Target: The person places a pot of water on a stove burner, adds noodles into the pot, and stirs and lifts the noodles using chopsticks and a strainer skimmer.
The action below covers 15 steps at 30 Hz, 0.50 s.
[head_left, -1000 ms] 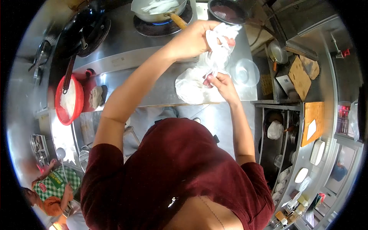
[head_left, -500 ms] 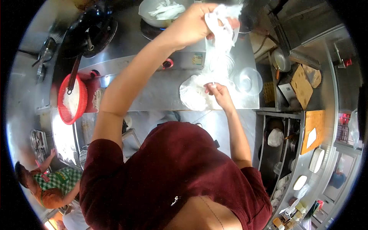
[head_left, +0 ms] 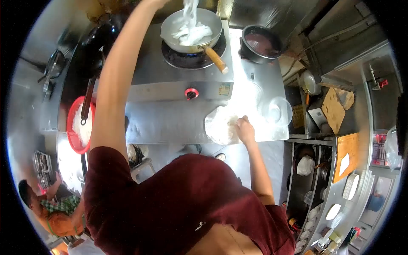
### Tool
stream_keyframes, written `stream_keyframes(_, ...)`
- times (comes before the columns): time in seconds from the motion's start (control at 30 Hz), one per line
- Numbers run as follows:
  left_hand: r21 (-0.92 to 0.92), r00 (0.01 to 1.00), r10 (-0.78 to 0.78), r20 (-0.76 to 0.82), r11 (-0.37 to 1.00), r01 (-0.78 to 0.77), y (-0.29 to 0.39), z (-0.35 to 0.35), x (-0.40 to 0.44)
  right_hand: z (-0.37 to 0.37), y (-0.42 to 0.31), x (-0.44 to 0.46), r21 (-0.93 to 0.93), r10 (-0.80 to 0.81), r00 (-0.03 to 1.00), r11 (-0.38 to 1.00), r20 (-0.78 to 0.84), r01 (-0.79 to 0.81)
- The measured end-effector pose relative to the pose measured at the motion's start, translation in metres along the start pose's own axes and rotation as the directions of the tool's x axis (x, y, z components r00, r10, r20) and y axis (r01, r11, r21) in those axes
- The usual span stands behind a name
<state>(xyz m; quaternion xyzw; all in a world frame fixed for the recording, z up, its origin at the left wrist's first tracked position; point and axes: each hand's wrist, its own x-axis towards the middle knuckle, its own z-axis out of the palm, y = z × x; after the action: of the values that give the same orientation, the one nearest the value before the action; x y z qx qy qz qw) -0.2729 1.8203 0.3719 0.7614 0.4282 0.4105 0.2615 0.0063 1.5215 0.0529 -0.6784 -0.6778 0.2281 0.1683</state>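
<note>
My left arm reaches up past the stove, and only the edge of my left hand shows at the top of the view; its fingers are cut off. Wide white noodles hang down from the top edge into a metal pan with a wooden handle. More pale strips lie in that pan, above a blue flame. At the counter's front edge, my right hand is closed on a clear plastic bag with whitish contents, hard to make out in the glare.
A clear plastic bowl stands right of the bag. A black pot with dark liquid is at the back right. On the left are a red basket and a dark wok. Another person is at lower left.
My left hand has moved left and up with the noodles, from above the bag to over the pan, where strips now drop in. My right hand stays at the bag.
</note>
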Motion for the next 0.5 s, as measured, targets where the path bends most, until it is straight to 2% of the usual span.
stream_keyframes(0.03,0.236,0.996,0.003,0.089,0.971,-0.024,-0.056,0.000,0.019,-0.001,-0.001,-0.001,-0.019,0.010,1.000,1.000,-0.003,-0.010)
stream_keyframes(0.07,0.461,0.984,0.034,0.178,0.880,-0.113,-0.126,0.003,0.035,-0.004,-0.006,-0.001,-0.039,0.019,1.000,0.999,-0.006,-0.019)
stream_keyframes(0.13,0.559,0.897,-0.313,0.312,0.824,0.093,-0.110,0.028,0.018,-0.006,-0.012,0.001,-0.103,0.048,0.999,0.994,0.013,-0.047)
stream_keyframes(0.2,0.718,0.884,-0.378,0.275,0.692,0.073,-0.130,0.038,0.015,-0.007,-0.013,0.003,-0.195,0.089,0.995,0.978,0.055,-0.077)
stream_keyframes(0.27,0.678,0.962,-0.193,0.194,0.735,0.011,-0.164,0.039,0.028,-0.010,-0.017,0.008,-0.215,0.078,0.997,0.974,-0.006,-0.078)
stream_keyframes(0.33,0.660,0.997,0.004,0.082,0.749,-0.057,-0.127,0.036,0.023,-0.005,-0.013,0.008,-0.269,0.055,0.998,0.962,0.003,-0.052)
stream_keyframes(0.37,0.582,0.994,0.060,0.093,0.807,-0.103,-0.110,0.030,0.019,0.004,-0.004,0.009,-0.313,0.035,0.999,0.949,0.038,-0.021)
stream_keyframes(0.4,0.429,0.995,-0.061,-0.081,0.899,0.090,-0.029,0.034,-0.010,0.012,0.003,0.008,-0.354,0.018,0.997,0.935,0.071,0.008)
stream_keyframes(0.43,0.300,0.998,-0.049,-0.046,0.952,0.061,0.004,0.032,-0.031,0.017,0.007,0.001,-0.432,-0.004,0.998,0.901,0.061,0.030)
stream_keyframes(0.47,0.255,0.974,0.224,-0.020,0.944,-0.211,-0.027,0.037,-0.043,0.009,-0.003,-0.003,-0.420,0.016,1.000,0.907,0.012,-0.010)
stream_keyframes(0.5,0.123,0.980,0.198,-0.006,0.973,-0.196,0.002,0.049,-0.078,-0.001,-0.015,-0.003,-0.410,0.041,0.998,0.910,-0.042,-0.055)
